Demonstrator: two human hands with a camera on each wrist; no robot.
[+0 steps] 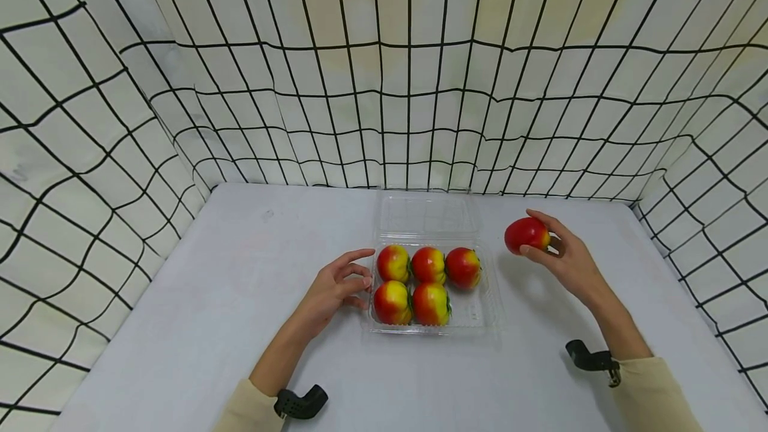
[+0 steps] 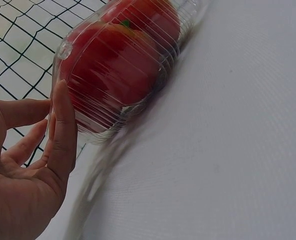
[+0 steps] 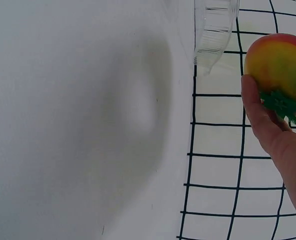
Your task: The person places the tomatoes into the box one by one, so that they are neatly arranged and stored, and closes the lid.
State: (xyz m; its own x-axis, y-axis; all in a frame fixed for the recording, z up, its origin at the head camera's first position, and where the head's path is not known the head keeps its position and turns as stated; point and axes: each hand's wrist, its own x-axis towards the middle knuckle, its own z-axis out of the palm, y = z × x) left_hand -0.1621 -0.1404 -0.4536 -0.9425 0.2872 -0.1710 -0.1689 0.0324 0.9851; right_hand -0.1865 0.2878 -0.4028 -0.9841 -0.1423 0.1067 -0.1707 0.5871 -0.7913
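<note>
Five tomatoes [image 1: 427,283] are sitting in the clear tray [image 1: 480,315], one front slot showing vacant. Right hand [image 1: 567,259] is gripping a sixth tomato [image 1: 525,235] beside it; left hand [image 1: 336,289], fingers relaxed, is touching the tray's edge.

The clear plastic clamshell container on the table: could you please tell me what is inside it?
The clamshell container holds five red-and-yellow toy tomatoes, three behind, two in front. Its front right corner is vacant. The tomatoes hide the floor beneath them.
</note>
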